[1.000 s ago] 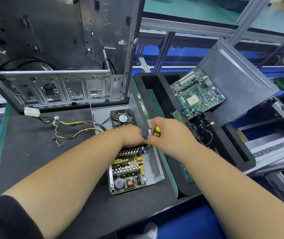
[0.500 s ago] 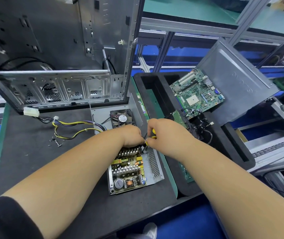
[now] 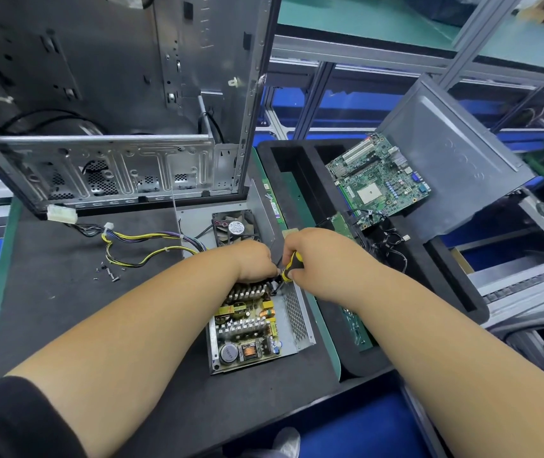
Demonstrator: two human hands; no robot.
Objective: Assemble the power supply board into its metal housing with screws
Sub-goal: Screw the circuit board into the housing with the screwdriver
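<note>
1. A grey mat (image 3: pixel 65 312) covers the bench.
2. An open metal case (image 3: pixel 105 133) stands at the mat's far left.
3. A black foam tray (image 3: pixel 297 166) lies to the right, with a motherboard (image 3: pixel 379 180) propped in it against a grey panel (image 3: pixel 455 153).
4. The housing (image 3: pixel 293 312) sits on the mat near the tray, open side up, its perforated wall on the right.
5. The board (image 3: pixel 247 328) lies inside the housing, heat sinks and coils showing.
6. A fan (image 3: pixel 236 228) sits at the housing's far end.
7. Yellow and black cables (image 3: pixel 138 242) run from the housing to a white plug (image 3: pixel 61 213) beside the case.
8. The left hand (image 3: pixel 254 261) rests curled on the board's far end; whether it grips anything I cannot tell.
9. The right hand (image 3: pixel 316 256) grips a yellow and black screwdriver (image 3: pixel 292 264), tip down at the board's far right corner.
10. Loose screws (image 3: pixel 108 274) lie on the mat, left of the cables.
</note>
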